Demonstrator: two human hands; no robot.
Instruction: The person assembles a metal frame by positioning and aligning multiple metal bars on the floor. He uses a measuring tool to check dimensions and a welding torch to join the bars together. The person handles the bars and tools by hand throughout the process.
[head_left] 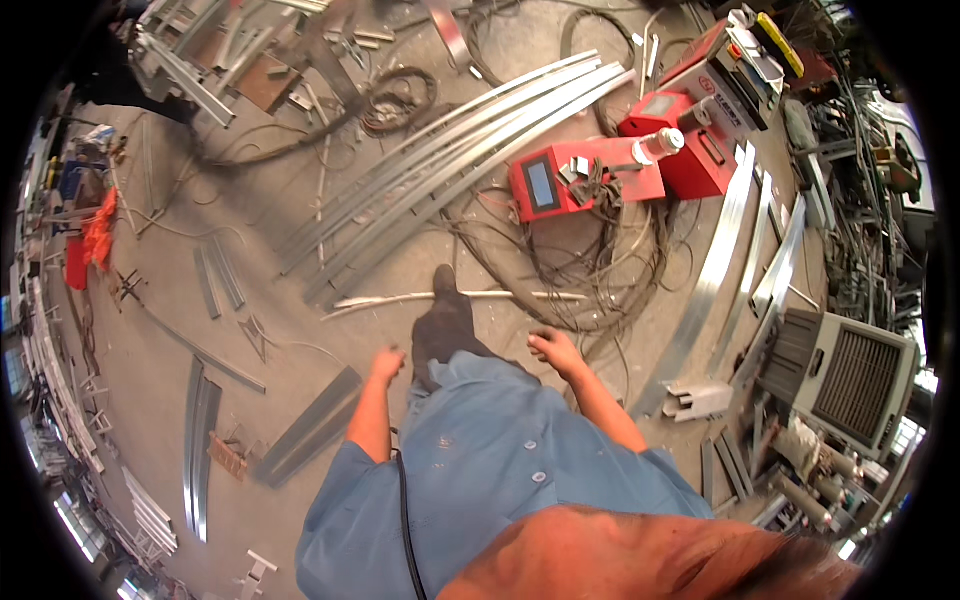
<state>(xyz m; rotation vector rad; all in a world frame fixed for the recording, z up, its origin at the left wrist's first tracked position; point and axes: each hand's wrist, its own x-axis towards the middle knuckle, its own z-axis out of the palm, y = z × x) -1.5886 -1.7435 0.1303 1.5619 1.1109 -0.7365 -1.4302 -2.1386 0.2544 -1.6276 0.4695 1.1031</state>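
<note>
My left hand point(388, 362) hangs beside my dark trousers, its fingers curled in and no object showing in it. On the other side my right hand point(553, 350) is held out from my body, loosely closed, also with no object visible. Both hands are apart from everything around them. Ahead of my shoe lies a thin pale strip point(385, 300) on the concrete floor. Beyond it a bundle of long silver metal profiles point(470, 125) runs diagonally. Dark cables point(600, 310) lie in loops on the floor ahead of my right hand.
Red machines point(590, 175) with a small screen stand ahead to the right. Long metal channels point(715, 265) and a grey air cooler point(840, 380) are at the right. Flat metal strips point(310, 430) lie at the left. A hose coil point(398, 100) and a metal frame point(190, 75) sit farther off.
</note>
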